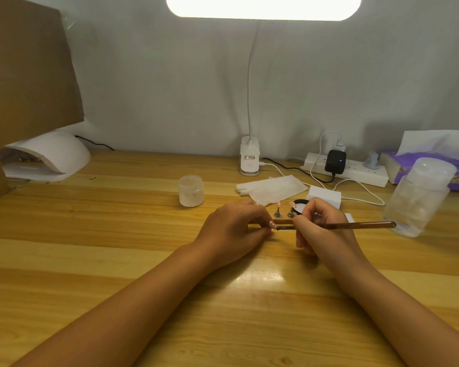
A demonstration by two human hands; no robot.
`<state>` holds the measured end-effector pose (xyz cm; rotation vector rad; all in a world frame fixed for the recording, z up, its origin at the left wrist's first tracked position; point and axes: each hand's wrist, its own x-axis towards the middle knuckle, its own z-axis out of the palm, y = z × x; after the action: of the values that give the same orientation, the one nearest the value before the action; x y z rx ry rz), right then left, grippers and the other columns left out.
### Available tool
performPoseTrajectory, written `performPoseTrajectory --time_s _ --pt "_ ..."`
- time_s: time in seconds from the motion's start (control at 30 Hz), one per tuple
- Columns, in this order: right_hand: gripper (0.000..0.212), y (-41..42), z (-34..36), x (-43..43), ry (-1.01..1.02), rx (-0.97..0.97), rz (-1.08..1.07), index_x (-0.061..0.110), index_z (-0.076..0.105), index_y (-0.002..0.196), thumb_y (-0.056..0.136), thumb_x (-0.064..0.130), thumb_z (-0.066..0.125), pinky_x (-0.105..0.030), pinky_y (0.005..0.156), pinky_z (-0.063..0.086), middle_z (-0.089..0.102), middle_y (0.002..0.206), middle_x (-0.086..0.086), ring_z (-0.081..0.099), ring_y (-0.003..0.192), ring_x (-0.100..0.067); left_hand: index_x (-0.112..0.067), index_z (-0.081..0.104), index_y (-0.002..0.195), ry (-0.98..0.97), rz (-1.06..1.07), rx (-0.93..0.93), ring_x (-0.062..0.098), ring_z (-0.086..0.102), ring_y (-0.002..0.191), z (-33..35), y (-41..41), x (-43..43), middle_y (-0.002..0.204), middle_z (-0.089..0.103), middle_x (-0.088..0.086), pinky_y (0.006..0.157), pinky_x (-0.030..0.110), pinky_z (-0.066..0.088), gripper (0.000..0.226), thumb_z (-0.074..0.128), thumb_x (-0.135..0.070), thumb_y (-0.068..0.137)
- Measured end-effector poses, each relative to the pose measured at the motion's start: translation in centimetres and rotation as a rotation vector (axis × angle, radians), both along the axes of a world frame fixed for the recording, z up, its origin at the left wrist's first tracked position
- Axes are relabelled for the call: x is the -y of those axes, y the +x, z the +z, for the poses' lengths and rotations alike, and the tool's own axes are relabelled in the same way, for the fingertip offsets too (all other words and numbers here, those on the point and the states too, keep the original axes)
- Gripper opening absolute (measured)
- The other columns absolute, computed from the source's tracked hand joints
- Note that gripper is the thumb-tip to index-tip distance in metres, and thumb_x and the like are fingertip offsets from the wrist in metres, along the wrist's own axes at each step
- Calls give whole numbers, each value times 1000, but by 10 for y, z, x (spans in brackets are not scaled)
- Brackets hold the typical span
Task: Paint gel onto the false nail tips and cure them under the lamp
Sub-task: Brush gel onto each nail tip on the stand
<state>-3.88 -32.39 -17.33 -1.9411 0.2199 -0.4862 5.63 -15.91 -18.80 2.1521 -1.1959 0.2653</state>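
Pinching pen-fashion, the fingers of the right hand [321, 226] close round a long amber translucent gel brush [355, 225] near its bristle end, likely for fine control. The left hand [233, 229] curls its fingers on a short amber stick [282, 221] that appears to carry a pink dotted false nail tip [272, 224], probably to steady it against the stroke.

Both hands work low over the pale wooden table [143, 260], close together at its middle. Far left, the white domed curing lamp [53, 154] sits well apart with its mouth open, seemingly ready for the curing step. A squat frosted jar [190, 190] stands near the left hand, within easy reach. Two more pink nail tips on small metal stands [277, 210] wait upright just beyond the hands.

The brush lies almost level, its long axis running left to right. Its handle end points right and its bristles point left at the held tip; whether they touch it I cannot tell.
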Motion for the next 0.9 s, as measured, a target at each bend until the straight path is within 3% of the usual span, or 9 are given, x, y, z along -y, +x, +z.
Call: performPoseTrajectory --time_s 0.2,0.53,0.73,0.9 --pt "17 -2 2 0 96 44 23 2 55 86 95 16 58 -17 40 40 61 53 -3 49 42 -7 -31 67 95 -17 -25 -63 0 62 91 0 0 0 97 69 -15 66 19 42 10 72 -26 88" --pt "14 -2 1 0 101 8 150 9 53 92 90 18 63 -16 46 44 69 67 -3 56 50 -5 -30 66 93 -14 -2 -65 3 62 92 0 1 0 97 69 -15 68 24 47 7 71 -27 88" --pt "13 -1 0 0 2 -27 177 8 54 91 91 17 63 -16 48 45 71 69 -2 59 52 -2 -31 65 90 -29 -1 -73 2 63 93 -2 2 1 95 70 -15 70 27 52 9 72 -27 87" --pt "9 0 0 0 -27 -57 199 6 54 88 90 8 62 -15 47 46 69 64 -2 60 52 -3 -31 64 90 -30 9 -72 -4 59 83 -1 1 1 93 69 -16 66 22 44 9 72 -28 87"
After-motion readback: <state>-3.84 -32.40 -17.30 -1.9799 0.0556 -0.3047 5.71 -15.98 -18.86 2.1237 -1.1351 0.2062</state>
